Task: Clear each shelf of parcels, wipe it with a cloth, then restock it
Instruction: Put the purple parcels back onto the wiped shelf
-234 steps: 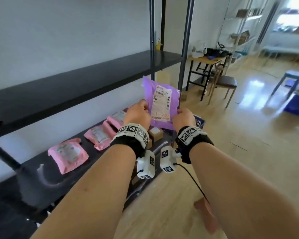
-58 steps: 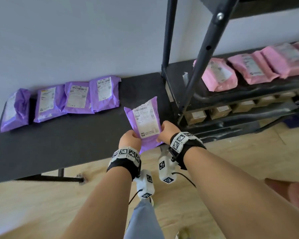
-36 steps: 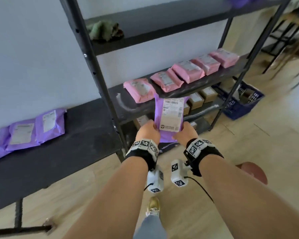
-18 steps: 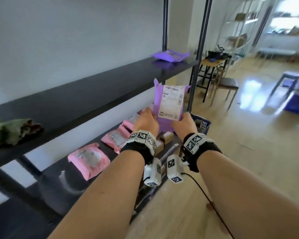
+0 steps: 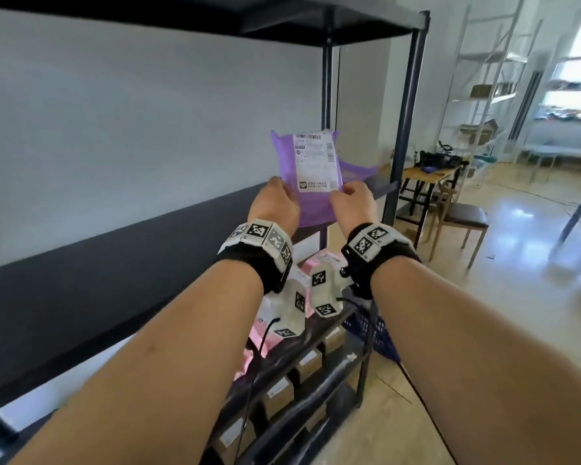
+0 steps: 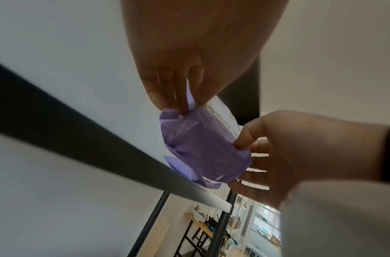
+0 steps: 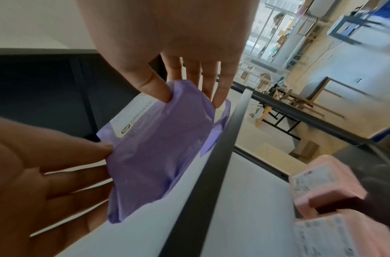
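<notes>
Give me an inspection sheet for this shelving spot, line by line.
Surface: black shelf, bare along its near stretch.
Job's things: purple parcel held upright above the shelf; another purple parcel lies at the far end.
Clutter: pink parcels on the shelf below; brown boxes lower still.
Hands: left hand and right hand both pinch the parcel's lower corners.
Cables: black cable hangs from the right wrist.
Surroundings: wooden chair, blue basket.

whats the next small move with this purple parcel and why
Probably ease the purple parcel forward and lay it flat on the black shelf, beside the other purple parcel near the post. Both the left hand and right hand pinch its lower corners, holding it upright just above the shelf's front edge.
</notes>
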The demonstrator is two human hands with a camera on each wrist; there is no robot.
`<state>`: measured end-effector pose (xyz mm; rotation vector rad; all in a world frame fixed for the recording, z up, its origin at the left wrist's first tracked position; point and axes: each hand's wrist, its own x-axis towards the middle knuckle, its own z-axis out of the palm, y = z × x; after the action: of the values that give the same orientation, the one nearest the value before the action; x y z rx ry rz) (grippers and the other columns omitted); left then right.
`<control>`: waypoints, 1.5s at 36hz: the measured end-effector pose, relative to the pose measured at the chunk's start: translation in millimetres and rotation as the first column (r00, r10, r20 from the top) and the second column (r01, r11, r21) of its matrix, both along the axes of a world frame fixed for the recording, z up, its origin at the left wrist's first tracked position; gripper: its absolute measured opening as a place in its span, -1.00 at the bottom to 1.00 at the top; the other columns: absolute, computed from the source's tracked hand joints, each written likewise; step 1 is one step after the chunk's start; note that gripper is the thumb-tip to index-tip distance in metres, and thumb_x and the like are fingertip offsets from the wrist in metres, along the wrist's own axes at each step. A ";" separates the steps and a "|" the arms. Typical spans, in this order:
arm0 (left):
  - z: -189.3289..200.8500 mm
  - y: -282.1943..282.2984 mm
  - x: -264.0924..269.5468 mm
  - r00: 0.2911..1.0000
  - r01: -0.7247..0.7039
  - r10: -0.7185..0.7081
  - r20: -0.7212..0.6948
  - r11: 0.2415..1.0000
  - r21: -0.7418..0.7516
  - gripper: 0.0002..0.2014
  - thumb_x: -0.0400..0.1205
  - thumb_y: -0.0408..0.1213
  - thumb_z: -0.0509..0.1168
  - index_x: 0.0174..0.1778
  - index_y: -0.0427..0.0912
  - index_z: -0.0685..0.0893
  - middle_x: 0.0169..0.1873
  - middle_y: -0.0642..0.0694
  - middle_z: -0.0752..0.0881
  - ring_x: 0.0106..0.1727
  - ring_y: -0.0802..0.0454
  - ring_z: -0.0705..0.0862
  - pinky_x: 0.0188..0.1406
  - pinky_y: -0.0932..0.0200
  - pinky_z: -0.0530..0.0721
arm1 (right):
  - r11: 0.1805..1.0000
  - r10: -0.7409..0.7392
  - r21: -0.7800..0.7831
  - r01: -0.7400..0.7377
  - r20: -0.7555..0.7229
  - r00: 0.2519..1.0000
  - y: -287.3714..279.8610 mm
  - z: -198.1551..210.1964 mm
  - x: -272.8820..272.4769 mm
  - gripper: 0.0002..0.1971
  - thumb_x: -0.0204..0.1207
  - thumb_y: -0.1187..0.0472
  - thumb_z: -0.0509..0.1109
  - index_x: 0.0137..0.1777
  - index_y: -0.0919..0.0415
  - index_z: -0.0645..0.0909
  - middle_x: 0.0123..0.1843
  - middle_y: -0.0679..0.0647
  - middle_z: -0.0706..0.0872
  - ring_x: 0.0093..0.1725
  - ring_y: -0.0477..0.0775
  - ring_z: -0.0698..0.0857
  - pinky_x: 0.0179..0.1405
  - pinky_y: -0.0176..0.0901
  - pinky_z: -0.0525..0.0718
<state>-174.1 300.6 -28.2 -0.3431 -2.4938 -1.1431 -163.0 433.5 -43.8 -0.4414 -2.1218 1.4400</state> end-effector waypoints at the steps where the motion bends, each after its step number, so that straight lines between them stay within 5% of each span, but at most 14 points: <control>1: 3.7 4.0 -9.1 1.000 -0.011 0.011 0.000 1.000 0.004 -0.81 0.68 -0.27 0.16 0.13 -0.27 0.56 0.05 -0.22 0.70 0.08 -0.20 0.66 0.06 0.05 0.58 | 1.000 0.028 -0.003 -0.028 -0.010 1.000 4.3 3.9 -12.4 -0.78 0.54 0.16 0.29 0.16 0.08 0.61 -0.07 -0.04 0.70 -0.13 -0.02 0.66 -0.21 -0.17 0.52; 4: 9.6 14.4 -35.3 0.999 -0.046 0.046 0.014 0.999 -0.008 -0.83 0.68 -0.31 0.15 0.13 -0.25 0.56 0.06 -0.20 0.69 0.07 -0.16 0.65 0.01 0.10 0.55 | 0.993 0.113 0.036 -0.112 -0.015 0.993 16.3 14.5 -46.6 -0.81 0.58 0.22 0.26 0.08 0.16 0.68 -0.11 0.04 0.73 -0.24 -0.10 0.63 -0.36 -0.23 0.46; 9: 6.3 28.9 -78.0 0.989 -0.133 0.137 0.064 0.990 -0.053 -0.82 0.67 -0.33 0.14 0.13 -0.25 0.58 0.06 -0.20 0.68 -0.10 -0.04 0.54 -0.11 0.15 0.45 | 0.968 0.217 0.127 -0.217 0.017 0.976 32.3 17.6 -99.5 -0.81 0.56 0.28 0.24 0.00 0.17 0.70 -0.12 0.07 0.72 -0.11 0.07 0.67 -0.11 -0.12 0.58; 12: 3.4 36.7 -99.2 0.981 -0.166 0.171 0.092 0.984 -0.057 -0.75 0.67 -0.34 0.12 0.22 -0.24 0.59 0.15 -0.21 0.68 0.02 -0.09 0.60 -0.03 0.17 0.47 | 0.937 0.254 0.226 -0.266 0.082 0.964 39.1 16.6 -126.4 -0.83 0.58 0.30 0.21 -0.01 0.20 0.65 -0.14 0.08 0.65 -0.10 0.11 0.63 -0.07 -0.13 0.50; 15: 2.3 46.1 -115.8 0.971 -0.193 0.196 0.137 0.980 -0.035 -0.67 0.68 -0.31 0.10 0.35 -0.22 0.54 0.24 -0.23 0.67 0.25 -0.18 0.62 0.14 0.14 0.50 | 0.916 0.272 0.270 -0.296 0.125 0.954 45.3 15.5 -149.3 -0.78 0.62 0.27 0.20 0.14 0.24 0.63 -0.03 0.15 0.66 0.05 0.20 0.67 0.09 -0.02 0.58; 19: 2.3 56.2 -130.5 0.957 -0.225 0.230 0.177 0.973 -0.048 -0.64 0.66 -0.35 0.06 0.34 -0.24 0.56 0.20 -0.30 0.67 0.24 -0.25 0.61 0.12 0.12 0.50 | 0.893 0.321 0.273 -0.357 0.170 0.932 51.6 16.9 -168.1 -0.67 0.66 0.28 0.17 0.38 0.25 0.55 0.24 0.22 0.68 0.23 0.22 0.63 0.11 -0.11 0.54; 21: 1.7 58.6 -134.1 0.951 -0.225 0.236 0.202 0.971 -0.077 -0.64 0.65 -0.39 0.04 0.32 -0.29 0.57 0.20 -0.33 0.66 0.23 -0.28 0.61 0.09 0.12 0.48 | 0.875 0.343 0.289 -0.389 0.197 0.918 51.2 16.7 -175.7 -0.66 0.63 0.31 0.17 0.37 0.28 0.55 0.26 0.28 0.66 0.31 0.28 0.60 0.21 -0.06 0.54; 24: -2.7 58.7 -136.5 0.944 -0.223 0.241 0.225 0.969 -0.105 -0.66 0.66 -0.39 0.05 0.29 -0.28 0.59 0.19 -0.31 0.66 0.20 -0.24 0.62 0.15 0.08 0.49 | 0.859 0.354 0.303 -0.412 0.229 0.907 49.5 14.7 -181.2 -0.78 0.58 0.37 0.19 0.16 0.24 0.58 0.08 0.30 0.65 0.24 0.31 0.63 0.03 -0.13 0.46; 27: -5.0 57.4 -134.9 0.942 -0.233 0.255 0.219 0.965 -0.120 -0.68 0.66 -0.39 0.06 0.26 -0.26 0.61 0.15 -0.28 0.68 0.11 -0.18 0.63 0.03 0.15 0.47 | 0.867 0.343 0.297 -0.399 0.225 0.912 49.5 12.7 -182.4 -0.68 0.56 0.37 0.21 0.28 0.30 0.58 0.21 0.31 0.67 0.28 0.31 0.61 0.13 -0.11 0.51; 31: -4.4 51.1 -129.3 0.925 -0.273 0.295 0.240 0.954 -0.120 -0.59 0.66 -0.39 0.12 0.47 -0.23 0.46 0.35 -0.25 0.58 0.35 -0.19 0.55 0.22 0.15 0.45 | 0.897 0.295 0.299 -0.326 0.144 0.945 44.2 14.7 -176.6 -0.54 0.51 0.32 0.22 0.44 0.21 0.50 0.37 0.24 0.61 0.36 0.28 0.57 0.34 0.01 0.52; 42: -1.9 -6.8 -51.9 0.892 -0.445 0.444 0.082 0.895 0.001 -0.61 0.64 -0.35 0.10 0.40 -0.12 0.54 0.34 -0.13 0.60 0.26 -0.11 0.62 0.13 0.19 0.52 | 0.853 0.429 0.354 -0.383 -0.056 0.902 -26.4 28.1 -106.1 -0.62 0.51 0.29 0.25 0.32 0.12 0.60 0.33 0.18 0.53 0.30 0.22 0.55 0.35 0.00 0.49; 54: -12.9 -140.0 129.7 0.781 -0.624 0.624 0.021 0.781 0.008 -0.63 0.64 -0.37 0.09 0.35 -0.13 0.58 0.27 -0.11 0.65 0.20 -0.09 0.64 0.02 0.23 0.51 | 0.746 0.636 0.292 -0.599 -0.045 0.771 -161.6 5.3 47.9 -0.63 0.49 0.30 0.22 0.26 0.08 0.61 0.31 0.09 0.56 0.29 0.11 0.56 0.24 -0.06 0.55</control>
<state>-44.3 160.6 -41.2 0.4845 -2.3182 -0.8707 -115.1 271.8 -38.5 0.5199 -2.4075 1.4192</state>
